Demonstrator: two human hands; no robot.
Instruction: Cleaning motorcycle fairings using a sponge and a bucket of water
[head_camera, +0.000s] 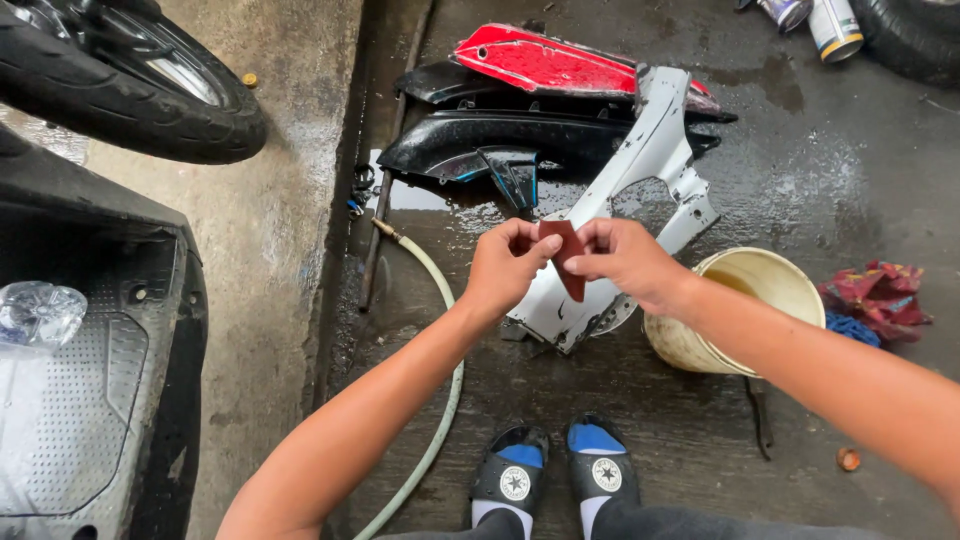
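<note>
Nearest the camera, two dark slip-on shoes (553, 483) with blue insoles stand on the wet concrete floor (820, 190), toes pointing away. Above them the two forearms converge, and the left hand (503, 266) and right hand (625, 262) meet at chest height over the ground, both pinched onto one small reddish-brown sheet (566, 256), apparently sandpaper. Each hand clamps an upper corner between thumb and fingers, so the sheet hangs with its long axis roughly vertical, lower end tapering downward between the wrists. Neither hand is clearly nearer; they grip it about evenly.

Directly beneath and just beyond the sheet lies a white scooter body panel (640, 190), its long axis running diagonally from lower left to upper right. A cream bucket (772, 281) sits just right of it, touching the right forearm's outline, with a crumpled red rag (880, 295) beyond. A pale hose (440, 300) curves along the left. Farther off lie black panels (480, 140) and a red panel (545, 60), then spray cans (830, 25).
</note>
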